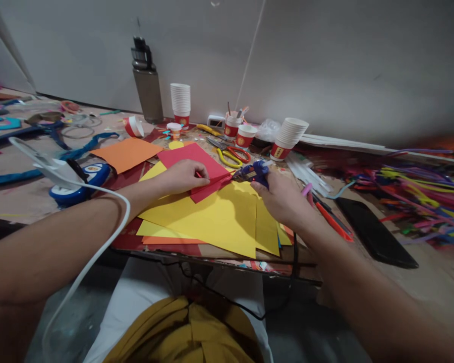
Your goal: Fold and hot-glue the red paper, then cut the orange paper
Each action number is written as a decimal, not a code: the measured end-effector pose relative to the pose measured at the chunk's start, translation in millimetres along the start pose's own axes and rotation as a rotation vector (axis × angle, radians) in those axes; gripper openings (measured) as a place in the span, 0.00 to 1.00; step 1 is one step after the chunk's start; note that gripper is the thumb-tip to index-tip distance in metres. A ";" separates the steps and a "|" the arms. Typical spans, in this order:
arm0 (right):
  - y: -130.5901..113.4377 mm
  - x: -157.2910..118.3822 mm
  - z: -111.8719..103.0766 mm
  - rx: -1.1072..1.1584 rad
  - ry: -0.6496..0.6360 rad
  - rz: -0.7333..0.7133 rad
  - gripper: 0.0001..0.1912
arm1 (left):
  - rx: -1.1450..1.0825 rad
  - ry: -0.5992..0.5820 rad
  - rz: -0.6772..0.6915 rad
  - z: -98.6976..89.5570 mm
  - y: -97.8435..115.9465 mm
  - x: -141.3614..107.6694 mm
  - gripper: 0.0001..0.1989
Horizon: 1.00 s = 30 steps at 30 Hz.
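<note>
Over a red paper sheet [187, 156], my left hand [183, 177] is closed in a pinch on a thin red stem [199, 175]. Its exact kind is hard to make out. A blue hot glue gun [258, 172] is gripped in my right hand [282, 194]. Its nozzle points left, close to a glossy red piece [225, 180] at the red paper's right edge; I cannot tell whether they touch. Yellow paper sheets [219, 222] lie beneath, overlapping, with an orange sheet [170, 240] under them. The glue gun's black cord [295, 257] hangs over the table edge.
Scissors [230, 157], pliers [209, 130] and stacked paper cups [290, 135] stand behind the papers. A bottle [148, 93] leans near the wall. At right lie a phone [374, 232] and pipe cleaners [431, 191]. A white cable [125, 212] crosses my left forearm.
</note>
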State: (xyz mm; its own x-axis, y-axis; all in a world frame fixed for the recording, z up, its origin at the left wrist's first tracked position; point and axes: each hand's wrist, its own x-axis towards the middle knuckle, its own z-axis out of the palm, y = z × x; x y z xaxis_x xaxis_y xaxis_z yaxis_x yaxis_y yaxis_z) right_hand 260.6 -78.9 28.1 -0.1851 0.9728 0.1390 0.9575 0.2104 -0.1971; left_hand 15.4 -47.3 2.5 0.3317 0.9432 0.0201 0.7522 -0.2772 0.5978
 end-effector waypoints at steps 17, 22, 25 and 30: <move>-10.8 -10.9 0.8 0.175 -0.147 -0.065 0.14 | 0.274 -0.230 0.077 -22.3 -1.8 -2.4 0.10; -11.7 -7.6 -0.2 0.093 -0.097 -0.006 0.15 | 0.227 -0.231 0.046 -24.5 -6.5 0.6 0.12; -15.1 -7.4 1.1 0.074 -0.079 0.018 0.15 | 0.154 -0.240 0.018 -24.3 -11.6 2.5 0.12; -23.8 -11.6 5.0 0.168 -0.142 -0.092 0.15 | -0.034 -0.344 -0.038 -26.6 -18.0 2.9 0.11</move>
State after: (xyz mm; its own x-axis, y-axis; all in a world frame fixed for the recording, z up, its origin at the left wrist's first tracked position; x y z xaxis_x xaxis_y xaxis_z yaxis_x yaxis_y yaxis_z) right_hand 238.9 -94.7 26.3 -0.3100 0.9503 0.0286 0.8871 0.2999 -0.3508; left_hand -12.4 -34.7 13.1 0.4805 0.8342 -0.2708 0.7504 -0.2311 0.6192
